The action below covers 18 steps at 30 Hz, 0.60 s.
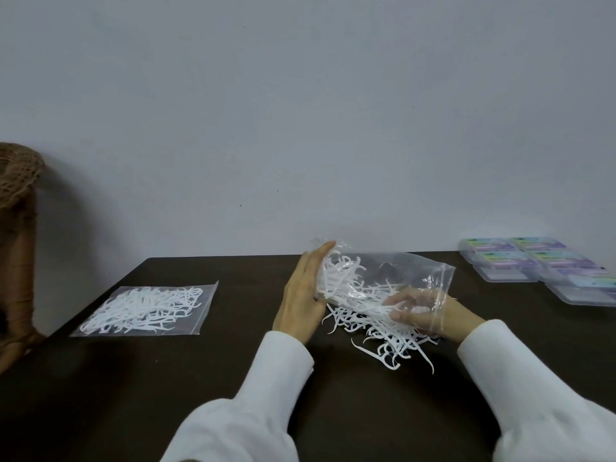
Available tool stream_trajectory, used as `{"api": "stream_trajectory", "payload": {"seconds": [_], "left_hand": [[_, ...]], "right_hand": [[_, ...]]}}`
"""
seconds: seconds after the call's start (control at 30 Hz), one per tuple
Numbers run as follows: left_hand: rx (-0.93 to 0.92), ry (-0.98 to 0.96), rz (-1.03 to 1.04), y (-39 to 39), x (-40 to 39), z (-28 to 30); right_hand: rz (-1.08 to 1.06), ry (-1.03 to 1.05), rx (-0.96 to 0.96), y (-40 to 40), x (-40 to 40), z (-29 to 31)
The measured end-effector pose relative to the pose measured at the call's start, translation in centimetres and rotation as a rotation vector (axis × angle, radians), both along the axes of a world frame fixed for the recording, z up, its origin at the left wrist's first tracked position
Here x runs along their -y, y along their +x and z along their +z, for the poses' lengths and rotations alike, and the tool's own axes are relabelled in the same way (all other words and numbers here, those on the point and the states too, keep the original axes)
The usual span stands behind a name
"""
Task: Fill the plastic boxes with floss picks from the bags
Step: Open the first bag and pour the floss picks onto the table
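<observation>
A clear plastic bag of white floss picks is held tilted above the dark table, near its far edge. My left hand lies with straight fingers against the bag's left side. My right hand shows through the plastic, its fingers and thumb curled on the bag's lower part. A heap of loose floss picks lies spilled on the table under the bag. A second bag of floss picks lies flat and closed on the left. Several closed plastic boxes with purple and green labels sit at the back right.
A woven wicker chair stands past the table's left corner. A plain grey wall runs right behind the table's far edge. My white sleeves cover the table's near part.
</observation>
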<state>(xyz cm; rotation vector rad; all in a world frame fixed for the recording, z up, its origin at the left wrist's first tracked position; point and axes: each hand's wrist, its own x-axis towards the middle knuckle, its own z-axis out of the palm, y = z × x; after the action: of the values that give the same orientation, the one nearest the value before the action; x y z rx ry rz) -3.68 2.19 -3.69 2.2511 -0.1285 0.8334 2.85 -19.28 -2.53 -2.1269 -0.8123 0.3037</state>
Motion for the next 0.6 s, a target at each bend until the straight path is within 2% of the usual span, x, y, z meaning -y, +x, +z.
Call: {"api": "stream_trajectory", "payload": {"seconds": [0.37, 0.6], "left_hand": [[0.036, 0.01, 0.039, -0.17, 0.32, -0.12], [0.04, 0.039, 0.065, -0.34, 0.3, 0.0]], "right_hand": [[0.06, 0.056, -0.058, -0.68, -0.28, 0.46], [-0.01, 0.078, 0.036, -0.44, -0.02, 0.12]]}}
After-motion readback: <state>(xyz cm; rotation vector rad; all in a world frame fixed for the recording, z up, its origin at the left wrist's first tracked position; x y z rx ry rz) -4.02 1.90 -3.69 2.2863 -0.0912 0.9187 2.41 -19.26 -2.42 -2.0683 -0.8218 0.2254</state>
